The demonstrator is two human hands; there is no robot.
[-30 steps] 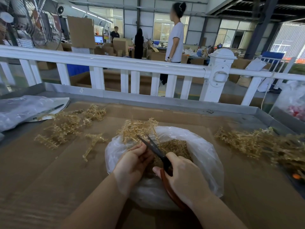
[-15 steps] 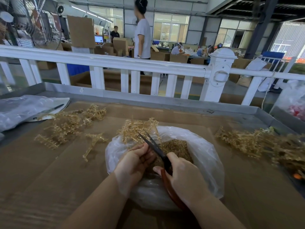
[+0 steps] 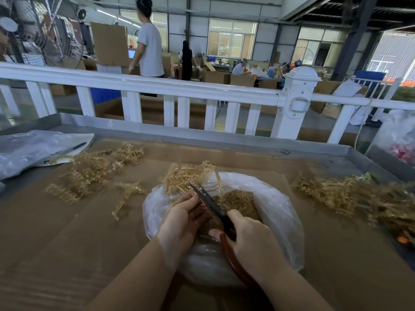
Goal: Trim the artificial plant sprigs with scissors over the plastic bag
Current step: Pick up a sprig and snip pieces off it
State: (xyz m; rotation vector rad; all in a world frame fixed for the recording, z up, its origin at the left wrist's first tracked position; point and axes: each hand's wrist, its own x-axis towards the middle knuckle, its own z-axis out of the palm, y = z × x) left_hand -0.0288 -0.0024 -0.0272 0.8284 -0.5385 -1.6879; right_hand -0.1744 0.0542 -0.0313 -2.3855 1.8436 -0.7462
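Observation:
A clear plastic bag (image 3: pixel 276 212) lies open on the cardboard-covered table, with a heap of tan cuttings (image 3: pixel 238 198) inside. My left hand (image 3: pixel 182 218) pinches a golden plastic sprig (image 3: pixel 184 176) that fans out over the bag's far left rim. My right hand (image 3: pixel 251 243) grips red-handled scissors (image 3: pixel 211 203); their dark blades point up-left and lie against the sprig just above my left fingers. Whether the blades are apart is hard to tell.
A pile of golden sprigs (image 3: pixel 92 169) lies at the left and another pile (image 3: pixel 350 196) at the right. A grey plastic sheet (image 3: pixel 29 149) covers the far left corner. A white railing (image 3: pixel 202 90) runs behind the table. People stand in the workshop beyond.
My hands and the scissors have barely moved. The person in the white shirt behind the railing has walked to the left.

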